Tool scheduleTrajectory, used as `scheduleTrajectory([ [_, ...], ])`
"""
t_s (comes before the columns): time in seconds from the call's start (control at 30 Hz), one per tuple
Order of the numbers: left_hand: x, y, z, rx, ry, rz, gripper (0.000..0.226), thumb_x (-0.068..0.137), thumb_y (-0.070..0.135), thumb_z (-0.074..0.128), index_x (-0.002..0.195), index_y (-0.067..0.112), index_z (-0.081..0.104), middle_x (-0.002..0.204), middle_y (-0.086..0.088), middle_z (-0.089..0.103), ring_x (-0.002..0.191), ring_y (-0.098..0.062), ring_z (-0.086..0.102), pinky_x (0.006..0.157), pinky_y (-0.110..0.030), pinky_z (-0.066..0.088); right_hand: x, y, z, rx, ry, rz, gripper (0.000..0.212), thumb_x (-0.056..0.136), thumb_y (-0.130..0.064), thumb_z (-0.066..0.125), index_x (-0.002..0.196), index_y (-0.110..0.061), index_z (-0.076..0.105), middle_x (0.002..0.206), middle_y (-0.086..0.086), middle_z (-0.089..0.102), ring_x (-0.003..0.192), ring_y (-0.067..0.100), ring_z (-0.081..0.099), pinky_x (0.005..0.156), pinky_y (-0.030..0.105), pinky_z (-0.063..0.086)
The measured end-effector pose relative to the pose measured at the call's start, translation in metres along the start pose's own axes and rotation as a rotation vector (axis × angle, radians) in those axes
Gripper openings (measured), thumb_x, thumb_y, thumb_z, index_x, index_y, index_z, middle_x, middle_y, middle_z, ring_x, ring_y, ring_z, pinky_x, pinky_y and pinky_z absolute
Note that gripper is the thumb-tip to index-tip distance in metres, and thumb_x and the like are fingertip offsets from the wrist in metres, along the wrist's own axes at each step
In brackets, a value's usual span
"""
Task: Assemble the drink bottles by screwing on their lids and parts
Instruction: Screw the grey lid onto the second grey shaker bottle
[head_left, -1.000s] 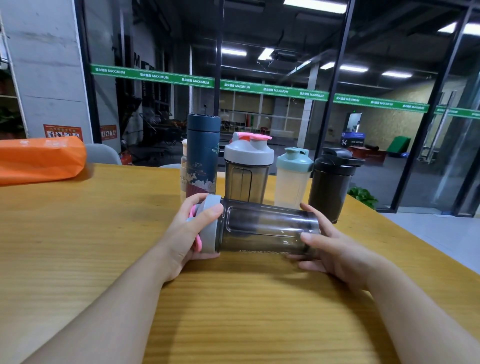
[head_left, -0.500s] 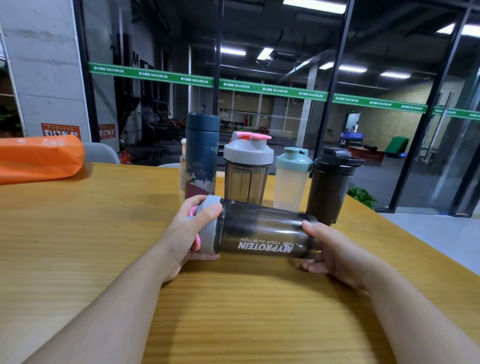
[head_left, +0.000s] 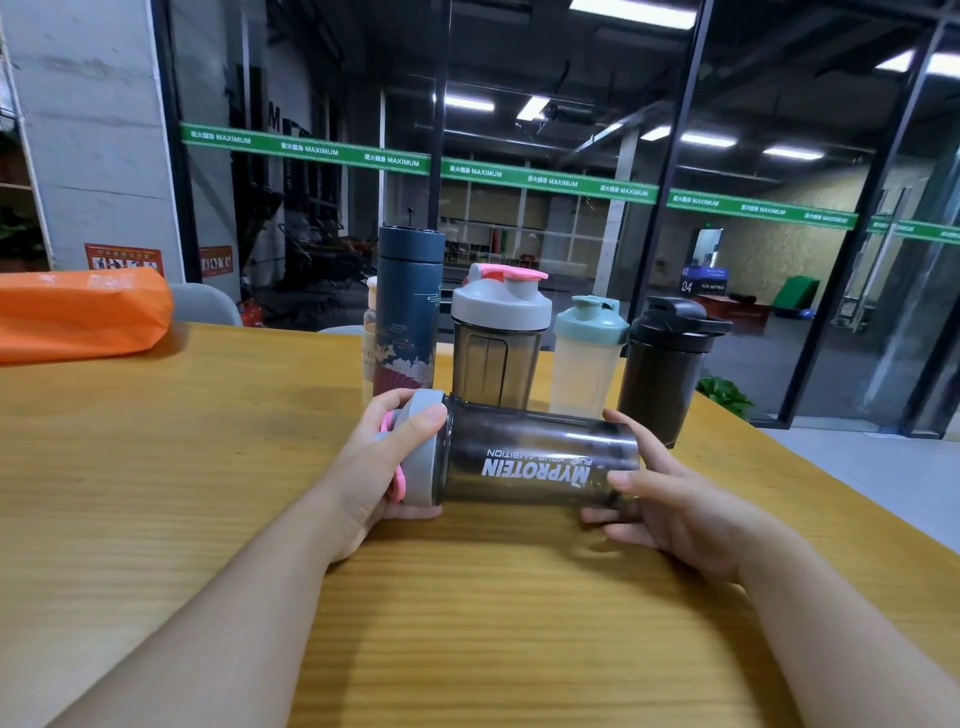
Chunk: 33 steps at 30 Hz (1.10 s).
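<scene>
A smoky dark shaker bottle (head_left: 535, 457) lies sideways just above the wooden table (head_left: 156, 467), its white lettering upside down toward me. Its grey lid (head_left: 422, 452) with pink parts points left. My left hand (head_left: 387, 462) grips the lid, thumb on top. My right hand (head_left: 670, 504) grips the bottle's base end, fingers wrapped around it. Behind stand a tall navy flask (head_left: 408, 317), a smoky shaker with grey and pink lid (head_left: 498, 332), a pale shaker with teal lid (head_left: 587, 353) and a black shaker (head_left: 667, 364), all with lids on.
An orange bag (head_left: 78, 314) lies at the table's far left. A small clear bottle (head_left: 369, 343) is partly hidden behind the navy flask. The table's right edge runs diagonally by the black shaker, with floor and glass walls beyond. A grey chair back (head_left: 205, 304) stands behind the table.
The bottle has turned in my hands: its lettering, hidden a second ago, has rolled round to face me. My right hand has shifted its hold on the base. The left hand stays on the lid.
</scene>
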<state>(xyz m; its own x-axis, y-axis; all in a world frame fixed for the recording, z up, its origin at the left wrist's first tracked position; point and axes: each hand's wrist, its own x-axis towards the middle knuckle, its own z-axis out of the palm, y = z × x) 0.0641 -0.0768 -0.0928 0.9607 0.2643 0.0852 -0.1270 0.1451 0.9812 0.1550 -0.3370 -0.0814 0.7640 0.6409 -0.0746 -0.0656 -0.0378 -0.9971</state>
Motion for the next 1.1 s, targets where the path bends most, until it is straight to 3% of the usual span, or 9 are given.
scheduleTrajectory([
  [0.1, 0.0, 0.0, 0.0, -0.008, 0.005, -0.01, 0.068, 0.059, 0.053, 0.068, 0.122, 0.039, 0.049, 0.128, -0.007, 0.052, 0.112, -0.034, 0.056, 0.068, -0.047, 0.059, -0.002, 0.0, -0.003, 0.059, -0.027, -0.031, 0.092, 0.047, -0.016, 0.084, 0.126, -0.049, 0.05, 0.119, 0.008, 0.068, 0.094, 0.035, 0.069, 0.062, 0.029, 0.059],
  [0.23, 0.0, 0.001, 0.0, -0.015, 0.005, -0.029, 0.071, 0.058, 0.054, 0.068, 0.125, 0.038, 0.047, 0.128, -0.007, 0.05, 0.111, -0.034, 0.056, 0.066, -0.045, 0.059, 0.0, 0.0, -0.003, 0.04, -0.005, -0.033, 0.103, 0.031, -0.034, 0.095, 0.126, -0.04, 0.054, 0.112, 0.007, 0.071, 0.075, 0.027, 0.071, 0.055, 0.025, 0.057],
  [0.47, -0.002, 0.003, 0.002, 0.012, 0.002, -0.028, 0.068, 0.058, 0.053, 0.067, 0.122, 0.039, 0.048, 0.125, -0.005, 0.049, 0.11, -0.033, 0.055, 0.068, -0.046, 0.059, 0.005, 0.0, 0.005, 0.005, 0.114, 0.046, 0.068, 0.06, -0.046, 0.077, 0.118, -0.016, 0.059, 0.089, 0.012, 0.059, 0.048, 0.014, 0.053, 0.042, 0.02, 0.049],
  [0.6, -0.002, 0.002, 0.003, 0.013, -0.005, -0.016, 0.057, 0.058, 0.052, 0.068, 0.112, 0.043, 0.051, 0.125, -0.005, 0.051, 0.108, -0.033, 0.057, 0.069, -0.047, 0.059, 0.007, 0.0, 0.006, -0.088, 0.168, 0.113, 0.081, 0.064, -0.068, 0.047, 0.119, -0.01, 0.057, 0.081, 0.017, 0.058, 0.045, 0.013, 0.047, 0.037, 0.018, 0.041],
  [0.73, -0.001, 0.001, 0.001, 0.01, -0.004, -0.013, 0.058, 0.059, 0.051, 0.068, 0.114, 0.042, 0.051, 0.126, -0.006, 0.051, 0.11, -0.034, 0.056, 0.07, -0.049, 0.059, 0.01, 0.0, 0.006, -0.127, 0.161, 0.147, 0.092, 0.061, -0.077, 0.04, 0.12, -0.009, 0.057, 0.073, 0.014, 0.062, 0.045, 0.013, 0.048, 0.037, 0.018, 0.04],
  [0.83, 0.0, 0.001, 0.0, -0.004, -0.001, -0.019, 0.064, 0.059, 0.052, 0.068, 0.119, 0.04, 0.05, 0.127, -0.006, 0.051, 0.111, -0.034, 0.055, 0.07, -0.049, 0.059, 0.008, 0.0, 0.004, -0.021, 0.144, 0.132, 0.087, 0.062, -0.073, 0.048, 0.126, -0.015, 0.055, 0.097, 0.013, 0.066, 0.052, 0.015, 0.055, 0.04, 0.02, 0.047],
  [0.93, 0.001, 0.0, -0.001, -0.016, 0.006, -0.03, 0.066, 0.061, 0.053, 0.072, 0.122, 0.04, 0.049, 0.129, -0.006, 0.049, 0.112, -0.035, 0.055, 0.068, -0.047, 0.059, 0.003, 0.0, -0.002, 0.016, 0.009, 0.06, 0.098, 0.05, -0.063, 0.082, 0.137, -0.038, 0.044, 0.131, 0.006, 0.056, 0.073, 0.023, 0.068, 0.054, 0.025, 0.055],
  [1.0, 0.002, -0.001, -0.001, -0.024, 0.017, -0.037, 0.069, 0.063, 0.054, 0.077, 0.124, 0.04, 0.048, 0.13, -0.006, 0.049, 0.113, -0.035, 0.055, 0.067, -0.047, 0.059, 0.0, 0.0, -0.004, 0.007, -0.054, 0.023, 0.102, 0.047, -0.035, 0.087, 0.136, -0.049, 0.04, 0.135, 0.006, 0.053, 0.087, 0.029, 0.07, 0.061, 0.027, 0.057],
  [1.1, 0.002, -0.001, -0.002, -0.027, 0.016, -0.043, 0.066, 0.064, 0.054, 0.076, 0.122, 0.04, 0.05, 0.129, -0.006, 0.05, 0.112, -0.035, 0.056, 0.067, -0.046, 0.058, -0.002, 0.0, -0.004, 0.017, -0.043, -0.005, 0.101, 0.048, -0.024, 0.083, 0.137, -0.042, 0.041, 0.13, 0.008, 0.058, 0.086, 0.027, 0.07, 0.061, 0.027, 0.057],
])
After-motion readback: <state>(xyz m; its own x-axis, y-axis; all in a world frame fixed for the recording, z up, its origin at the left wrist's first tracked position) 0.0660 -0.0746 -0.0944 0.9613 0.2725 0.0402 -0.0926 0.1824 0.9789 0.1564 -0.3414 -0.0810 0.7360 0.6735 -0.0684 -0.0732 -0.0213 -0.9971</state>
